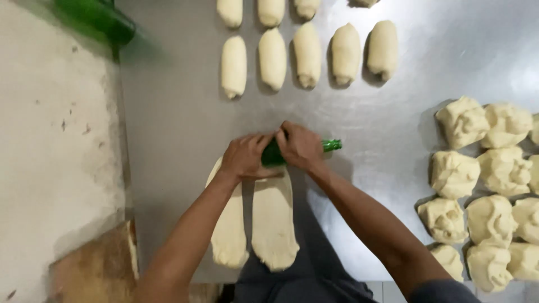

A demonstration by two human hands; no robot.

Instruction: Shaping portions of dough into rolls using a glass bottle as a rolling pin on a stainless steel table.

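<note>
My left hand (pixel 244 157) and my right hand (pixel 300 147) both press down on a green glass bottle (pixel 328 145) that lies sideways on the steel table (pixel 179 112), its neck pointing right. Under and toward me from the bottle lie two long flattened strips of pale dough: the right strip (pixel 274 221) and the left strip (pixel 230 230), partly hidden by my left forearm. The bottle rests across their far ends.
Several rolled dough logs (pixel 307 55) sit in rows at the far side. Several rough dough lumps (pixel 488 185) crowd the right edge. Another green bottle (pixel 98 17) lies at the top left. A pale floor (pixel 50 140) is left of the table.
</note>
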